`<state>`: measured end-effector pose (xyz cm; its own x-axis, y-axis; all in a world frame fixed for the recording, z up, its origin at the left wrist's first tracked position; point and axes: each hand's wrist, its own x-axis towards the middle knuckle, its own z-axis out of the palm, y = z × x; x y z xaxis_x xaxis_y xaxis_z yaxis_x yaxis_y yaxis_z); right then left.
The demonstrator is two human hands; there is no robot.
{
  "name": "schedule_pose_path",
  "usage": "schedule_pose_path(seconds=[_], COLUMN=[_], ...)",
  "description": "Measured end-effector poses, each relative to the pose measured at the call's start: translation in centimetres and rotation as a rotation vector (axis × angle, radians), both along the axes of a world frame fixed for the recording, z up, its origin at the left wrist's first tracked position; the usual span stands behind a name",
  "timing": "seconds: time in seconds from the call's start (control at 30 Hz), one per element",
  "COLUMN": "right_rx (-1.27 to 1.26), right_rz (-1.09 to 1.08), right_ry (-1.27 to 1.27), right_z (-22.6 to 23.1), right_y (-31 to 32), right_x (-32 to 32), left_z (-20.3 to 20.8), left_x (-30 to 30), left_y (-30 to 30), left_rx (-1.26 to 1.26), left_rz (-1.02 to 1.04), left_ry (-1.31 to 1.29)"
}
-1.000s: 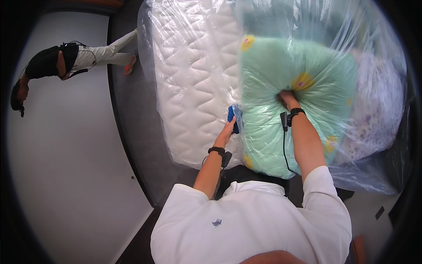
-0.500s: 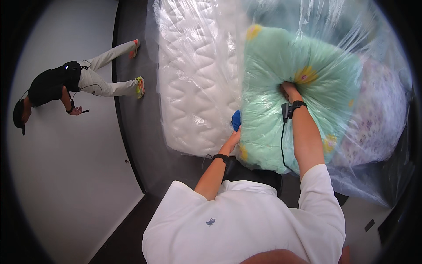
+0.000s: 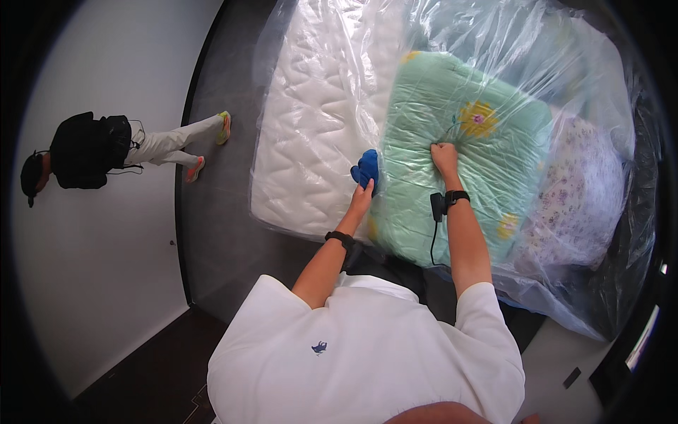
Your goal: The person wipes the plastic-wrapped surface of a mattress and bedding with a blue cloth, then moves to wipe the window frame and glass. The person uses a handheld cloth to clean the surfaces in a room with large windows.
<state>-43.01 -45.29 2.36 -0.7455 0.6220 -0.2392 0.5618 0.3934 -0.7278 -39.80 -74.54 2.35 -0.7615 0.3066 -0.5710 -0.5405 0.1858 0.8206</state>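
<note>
At the far left I see a co-worker (image 3: 92, 152) in dark top and pale trousers, well apart from my work. Next comes a white quilted pad (image 3: 311, 152) under clear plastic. My left hand (image 3: 360, 203), near its right edge, has its fingers closed on a wadded blue cloth (image 3: 366, 168), which extends just beyond the fingertips. Right of that lies the green padded quilt (image 3: 498, 169); my right hand, a fist (image 3: 444, 157), rests on it just below a yellow flower, creases spreading around; I cannot tell whether it pinches fabric. Farther right sits a floral bundle (image 3: 575, 191).
</note>
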Motion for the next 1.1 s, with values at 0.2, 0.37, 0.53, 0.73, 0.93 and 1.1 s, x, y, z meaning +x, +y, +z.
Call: schedule_pose_path(seconds=[0.2,0.37,0.53,0.73,0.93,1.1], right_rx=[0.324,0.371,0.413,0.328,0.141,0.162], right_rz=[0.392,0.866,1.026,0.650,0.320,0.374], right_ry=[0.165,0.251,-0.120,0.272,0.182,-0.014], right_z=[5.4,3.6,1.7,7.4,7.8,3.0], right_y=[-8.2,-17.5,-23.0,-18.1,-13.3,-16.5], right_x=[3.3,8.5,15.0,15.7,17.4,19.6], left_z=[-3.8,-6.6,-3.7,4.1,4.0,-2.3], left_x=[2.2,6.7,7.3,5.4,5.3,6.4], left_y=[-0.8,-5.1,-8.6,-4.0,-0.6,-4.1], left_rx=[-0.050,-0.187,-0.325,-0.170,-0.056,-0.286], left_rz=[-0.144,-0.371,-0.499,-0.420,-0.606,-0.748], left_ry=[0.140,0.272,0.167,0.457,0.646,0.444])
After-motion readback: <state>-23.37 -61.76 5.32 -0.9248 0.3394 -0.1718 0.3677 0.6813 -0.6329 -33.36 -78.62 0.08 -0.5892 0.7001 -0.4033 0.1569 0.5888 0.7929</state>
